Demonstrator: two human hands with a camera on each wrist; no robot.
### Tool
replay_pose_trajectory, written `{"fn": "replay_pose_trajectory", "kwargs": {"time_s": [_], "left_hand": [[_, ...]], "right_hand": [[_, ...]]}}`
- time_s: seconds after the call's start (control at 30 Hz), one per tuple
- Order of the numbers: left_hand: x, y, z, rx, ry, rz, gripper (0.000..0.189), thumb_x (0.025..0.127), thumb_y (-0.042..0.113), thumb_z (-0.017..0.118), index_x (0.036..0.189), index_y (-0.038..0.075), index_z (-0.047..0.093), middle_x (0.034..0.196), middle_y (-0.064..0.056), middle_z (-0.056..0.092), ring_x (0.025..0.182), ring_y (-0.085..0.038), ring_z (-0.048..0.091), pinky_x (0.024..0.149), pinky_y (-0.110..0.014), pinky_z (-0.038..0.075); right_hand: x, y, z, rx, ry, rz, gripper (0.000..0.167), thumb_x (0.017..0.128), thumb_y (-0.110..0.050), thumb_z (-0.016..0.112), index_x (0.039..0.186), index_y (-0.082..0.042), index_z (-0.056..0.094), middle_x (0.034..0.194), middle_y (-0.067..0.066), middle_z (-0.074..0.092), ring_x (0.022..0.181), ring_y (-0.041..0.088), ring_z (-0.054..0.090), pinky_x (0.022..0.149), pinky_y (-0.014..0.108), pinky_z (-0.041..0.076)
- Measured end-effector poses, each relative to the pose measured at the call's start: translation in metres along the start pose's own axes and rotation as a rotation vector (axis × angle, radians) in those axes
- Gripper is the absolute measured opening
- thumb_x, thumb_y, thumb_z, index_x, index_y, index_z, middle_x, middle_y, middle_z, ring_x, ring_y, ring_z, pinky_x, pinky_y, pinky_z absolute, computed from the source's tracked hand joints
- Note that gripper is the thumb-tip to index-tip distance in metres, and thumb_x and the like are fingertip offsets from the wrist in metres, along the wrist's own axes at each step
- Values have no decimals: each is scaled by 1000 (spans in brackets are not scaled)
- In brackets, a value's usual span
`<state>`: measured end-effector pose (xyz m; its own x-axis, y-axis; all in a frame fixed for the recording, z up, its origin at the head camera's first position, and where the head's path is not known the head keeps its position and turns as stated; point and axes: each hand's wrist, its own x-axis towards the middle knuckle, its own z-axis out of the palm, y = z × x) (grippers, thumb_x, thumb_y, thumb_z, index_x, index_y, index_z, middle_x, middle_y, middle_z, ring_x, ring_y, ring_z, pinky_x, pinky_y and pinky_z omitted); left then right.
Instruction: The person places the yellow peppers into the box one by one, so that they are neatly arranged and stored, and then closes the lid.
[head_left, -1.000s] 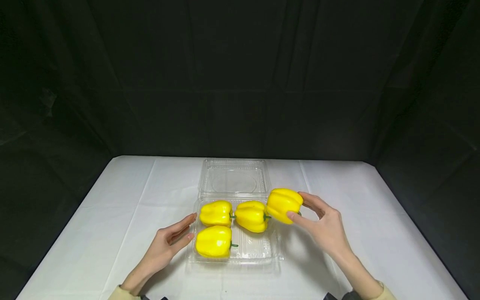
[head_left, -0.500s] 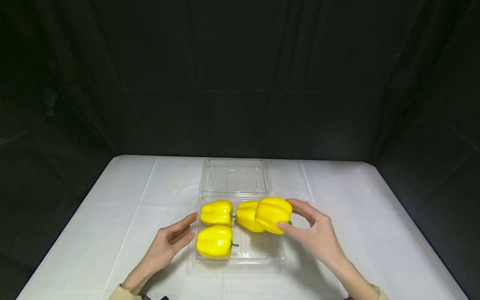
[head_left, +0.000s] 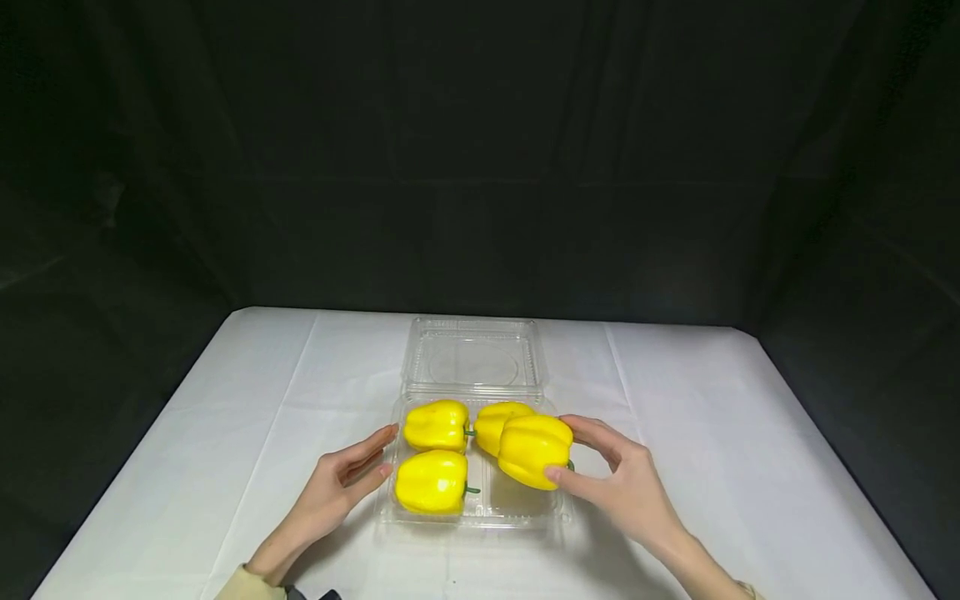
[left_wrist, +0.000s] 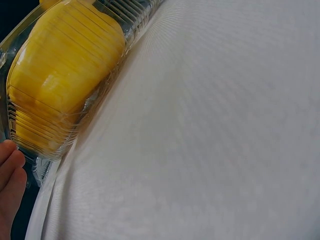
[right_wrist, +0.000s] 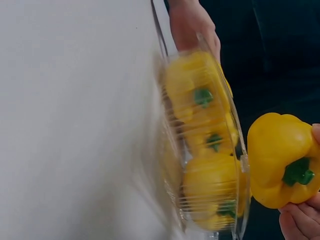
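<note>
My right hand (head_left: 630,487) grips a yellow bell pepper (head_left: 534,452) between thumb and fingers, over the right half of a clear plastic clamshell container (head_left: 495,523). In the right wrist view the held pepper (right_wrist: 270,155), green stem showing, is outside the ribbed wall. Two yellow peppers lie in the left half, one at the back (head_left: 435,425) and one at the front (head_left: 429,483). A third pepper (head_left: 495,421) at the back right is partly hidden behind the held one. My left hand (head_left: 333,487) has its relaxed fingertips at the container's left rim.
The container's clear lid (head_left: 474,364) lies folded open behind the base. White cloth (head_left: 712,417) covers the table, and dark curtains (head_left: 480,167) close off the back and sides.
My right hand has moved left, toward me and lower, carrying its pepper from beside the container to over the front right part. The left hand stays at the rim.
</note>
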<state>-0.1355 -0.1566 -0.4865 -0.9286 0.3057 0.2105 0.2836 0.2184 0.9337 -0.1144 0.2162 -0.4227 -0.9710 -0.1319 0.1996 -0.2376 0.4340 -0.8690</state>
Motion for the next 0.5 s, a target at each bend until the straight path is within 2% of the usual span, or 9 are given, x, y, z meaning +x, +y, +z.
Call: {"fn": "replay_pose_trajectory", "kwargs": {"time_s": [0.03,0.1,0.27,0.37,0.5], "left_hand": [[0,0,0,0,0,-1,54,96,19,68,145,4,51,149,-9,52,137,-30,48,111,-22,43],[0,0,0,0,2,-7,53,96,20,68,144,4,52,149,-9,52,137,-30,48,111,-24,43],[-1,1,0,-4,4,-22,53,96,20,68,144,5,52,149,-9,52,138,-30,48,113,-33,42],[-1,1,-1,-4,4,-25,54,96,20,68,145,6,52,149,-8,51,138,-30,47,113,-37,42],[-1,2,-1,-2,5,-34,54,96,22,68,145,6,51,150,-8,51,138,-30,47,113,-39,41]], "right_hand": [[-1,0,1,0,-6,-4,53,79,-29,87,128,-29,65,125,-16,66,115,8,61,107,15,42],[-3,0,2,1,-17,-18,53,80,-28,86,128,-29,65,126,-15,66,115,9,62,109,20,44],[-5,2,7,-27,-40,-57,53,80,-29,86,128,-28,65,127,-14,66,114,9,62,110,47,47],[-6,4,10,-30,-48,-75,53,79,-29,87,128,-27,65,127,-13,66,115,9,63,110,52,47],[-7,7,13,-13,-65,-60,54,78,-30,87,128,-28,65,126,-14,66,115,9,63,111,51,46]]}}
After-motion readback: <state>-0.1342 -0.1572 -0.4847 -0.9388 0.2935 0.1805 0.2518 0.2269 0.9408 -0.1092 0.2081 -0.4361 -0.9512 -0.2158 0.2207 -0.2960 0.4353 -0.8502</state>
